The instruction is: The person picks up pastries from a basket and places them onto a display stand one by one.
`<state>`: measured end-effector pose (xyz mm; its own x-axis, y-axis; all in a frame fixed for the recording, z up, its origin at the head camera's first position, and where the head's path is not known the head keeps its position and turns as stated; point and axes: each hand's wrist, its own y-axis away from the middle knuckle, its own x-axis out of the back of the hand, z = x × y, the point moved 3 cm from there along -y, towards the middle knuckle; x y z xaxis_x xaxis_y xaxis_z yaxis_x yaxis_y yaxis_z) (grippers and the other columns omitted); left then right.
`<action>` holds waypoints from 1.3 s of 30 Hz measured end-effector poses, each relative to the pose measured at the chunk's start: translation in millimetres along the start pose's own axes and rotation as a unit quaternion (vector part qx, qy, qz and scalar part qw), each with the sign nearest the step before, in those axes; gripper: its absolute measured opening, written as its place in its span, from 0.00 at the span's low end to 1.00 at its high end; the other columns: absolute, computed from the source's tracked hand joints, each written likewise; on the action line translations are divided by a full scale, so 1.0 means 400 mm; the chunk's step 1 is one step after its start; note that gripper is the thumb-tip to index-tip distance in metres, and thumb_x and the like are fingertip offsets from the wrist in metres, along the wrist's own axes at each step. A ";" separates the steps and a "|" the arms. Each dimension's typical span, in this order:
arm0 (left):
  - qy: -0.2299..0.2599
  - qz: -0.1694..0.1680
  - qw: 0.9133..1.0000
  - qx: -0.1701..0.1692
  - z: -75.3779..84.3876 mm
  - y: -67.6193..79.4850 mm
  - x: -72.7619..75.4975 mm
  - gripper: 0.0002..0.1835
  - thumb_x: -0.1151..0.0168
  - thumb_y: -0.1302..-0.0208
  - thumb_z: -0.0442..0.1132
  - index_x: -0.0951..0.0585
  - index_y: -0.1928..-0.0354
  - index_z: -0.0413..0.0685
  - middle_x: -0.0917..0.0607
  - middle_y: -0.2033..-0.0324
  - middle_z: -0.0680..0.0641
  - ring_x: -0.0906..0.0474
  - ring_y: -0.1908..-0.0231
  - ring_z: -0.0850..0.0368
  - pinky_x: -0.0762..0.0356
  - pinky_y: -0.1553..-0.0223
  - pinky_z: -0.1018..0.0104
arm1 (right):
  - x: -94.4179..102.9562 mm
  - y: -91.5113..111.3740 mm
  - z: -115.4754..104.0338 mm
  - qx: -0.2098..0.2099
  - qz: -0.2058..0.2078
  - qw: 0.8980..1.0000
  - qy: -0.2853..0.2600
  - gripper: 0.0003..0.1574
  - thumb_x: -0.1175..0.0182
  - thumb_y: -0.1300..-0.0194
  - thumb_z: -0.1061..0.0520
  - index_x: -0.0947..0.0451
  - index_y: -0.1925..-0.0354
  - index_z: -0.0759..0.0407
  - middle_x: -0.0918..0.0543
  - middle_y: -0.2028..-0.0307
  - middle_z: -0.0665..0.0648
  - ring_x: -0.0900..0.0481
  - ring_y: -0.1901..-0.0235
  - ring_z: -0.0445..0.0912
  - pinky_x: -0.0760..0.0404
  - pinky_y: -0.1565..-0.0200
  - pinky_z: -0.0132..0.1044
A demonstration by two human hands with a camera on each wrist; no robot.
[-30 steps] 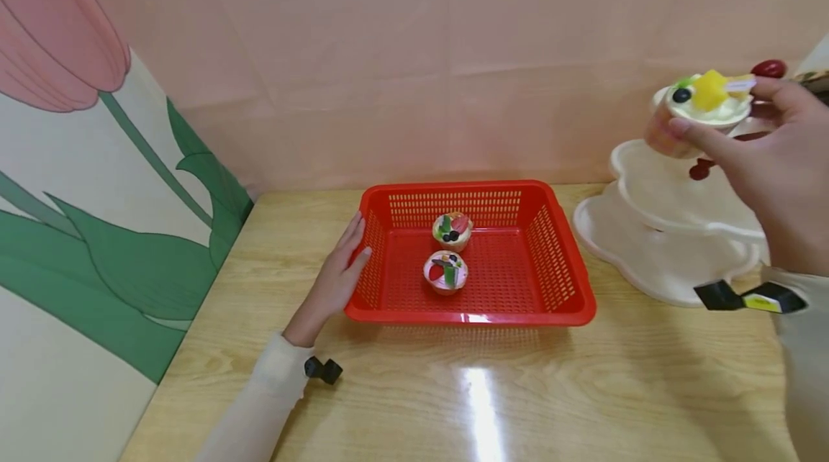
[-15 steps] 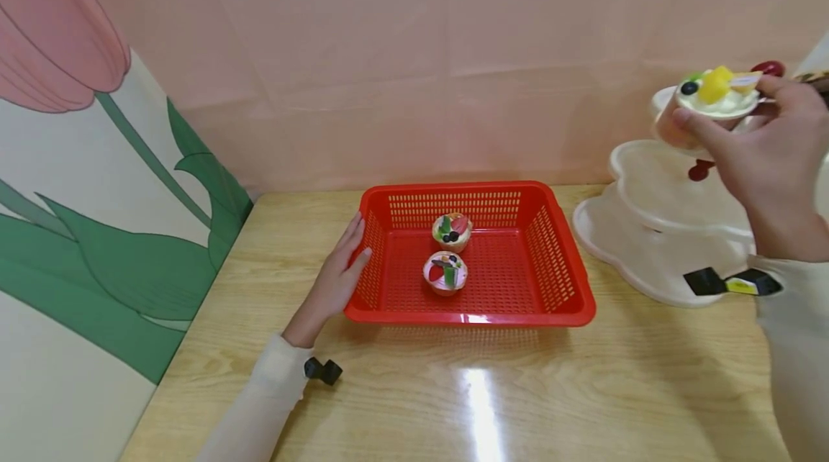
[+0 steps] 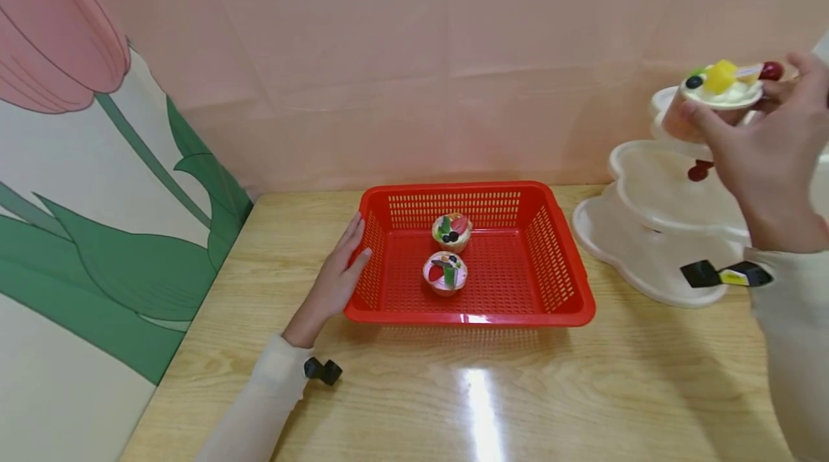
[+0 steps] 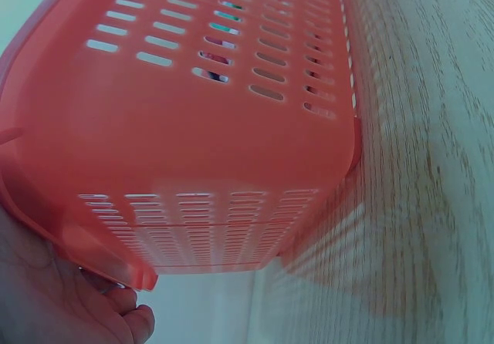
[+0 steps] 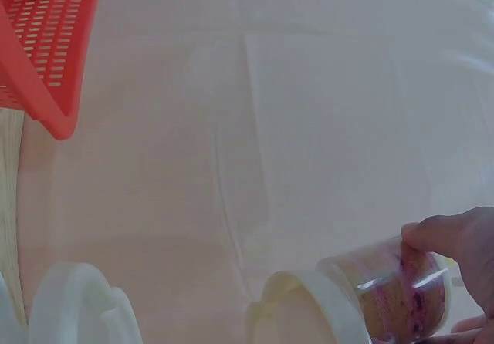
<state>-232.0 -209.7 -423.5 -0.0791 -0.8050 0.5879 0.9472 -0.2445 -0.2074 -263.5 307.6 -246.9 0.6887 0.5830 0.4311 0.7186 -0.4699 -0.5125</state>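
Note:
Through a clear cup dessert (image 3: pixel 706 106) I see layered filling in the right wrist view; white cream, a yellow star, a blueberry and a cherry top it. My right hand (image 3: pixel 771 152) holds it at the top tier of a white stand (image 3: pixel 673 188), thumb on the near side and index finger lifted. The cup's base meets that tier in the right wrist view. At the left side of a red plastic basket (image 3: pixel 469 318), my left hand (image 3: pixel 333 278) rests against the rim with fingers nearly straight. Two small fruit-topped cupcakes, one pink (image 3: pixel 445 273) and one cream (image 3: pixel 452 232), sit inside the basket.
The wooden table (image 3: pixel 401 397) carries the basket in the middle and the tiered stand at the right. A pink cloth backdrop (image 3: pixel 388 73) hangs behind them. Cherries (image 3: pixel 699 170) lie on the stand's middle tier. A tulip-printed panel (image 3: pixel 129 246) borders the left.
My right hand has moved slightly right and back with the cup dessert, bringing it over the top tier. Its index finger has lifted. My left hand and the basket stay put.

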 end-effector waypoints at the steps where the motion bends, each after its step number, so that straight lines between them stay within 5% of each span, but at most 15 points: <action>1: -0.001 0.000 1.000 0.001 0.000 0.000 0.000 0.31 0.55 0.18 0.43 0.49 0.20 0.46 0.55 0.19 0.54 0.59 0.21 0.56 0.52 0.25 0.46 | -0.001 -0.001 -0.001 -0.003 0.001 1.000 0.011 0.54 0.29 0.38 0.50 0.49 0.24 0.42 0.35 0.40 0.42 0.32 0.41 0.34 0.36 0.33 0.28; 8: -0.006 0.002 1.000 -0.002 -0.003 0.002 0.003 0.31 0.55 0.18 0.43 0.48 0.20 0.43 0.54 0.19 0.52 0.58 0.21 0.55 0.53 0.25 0.46 | -0.007 -0.014 -0.007 -0.023 0.009 0.998 0.062 0.53 0.31 0.40 0.43 0.48 0.24 0.37 0.29 0.36 0.52 0.29 0.38 0.40 0.33 0.36 0.26; 13: -0.003 0.003 1.000 -0.002 -0.006 0.002 0.003 0.31 0.55 0.18 0.42 0.48 0.20 0.43 0.54 0.19 0.52 0.58 0.21 0.56 0.53 0.24 0.47 | -0.010 -0.020 -0.014 -0.009 0.013 0.996 0.090 0.52 0.34 0.40 0.40 0.47 0.24 0.38 0.29 0.35 0.65 0.34 0.34 0.59 0.39 0.30 0.43; 19: -0.001 0.001 1.000 -0.003 -0.006 0.002 0.000 0.31 0.55 0.18 0.43 0.49 0.20 0.43 0.56 0.19 0.56 0.59 0.21 0.56 0.54 0.24 0.47 | -0.012 -0.022 -0.018 0.006 -0.001 0.993 0.120 0.51 0.37 0.37 0.41 0.47 0.23 0.47 0.29 0.34 0.70 0.35 0.34 0.68 0.44 0.31 0.59; 30: 0.000 0.004 1.000 -0.003 -0.001 0.001 0.003 0.32 0.55 0.18 0.42 0.48 0.20 0.43 0.54 0.19 0.51 0.58 0.21 0.55 0.53 0.25 0.46 | -0.017 -0.022 -0.012 0.010 -0.035 0.991 0.128 0.50 0.38 0.36 0.40 0.46 0.25 0.58 0.29 0.37 0.77 0.38 0.33 0.72 0.53 0.34 0.66; 39: -0.001 0.004 1.000 -0.001 -0.004 -0.001 -0.001 0.31 0.55 0.18 0.43 0.48 0.20 0.43 0.54 0.19 0.52 0.58 0.21 0.55 0.53 0.25 0.46 | -0.013 -0.034 0.000 -0.006 -0.083 0.984 0.158 0.56 0.39 0.35 0.37 0.52 0.24 0.63 0.31 0.38 0.83 0.37 0.38 0.79 0.46 0.40 0.69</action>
<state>-232.8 -210.3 -424.9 -0.0712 -0.8061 0.5875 0.9475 -0.2387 -0.2128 -276.7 310.7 -242.2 0.5560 0.4172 0.7189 0.8234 -0.3948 -0.4076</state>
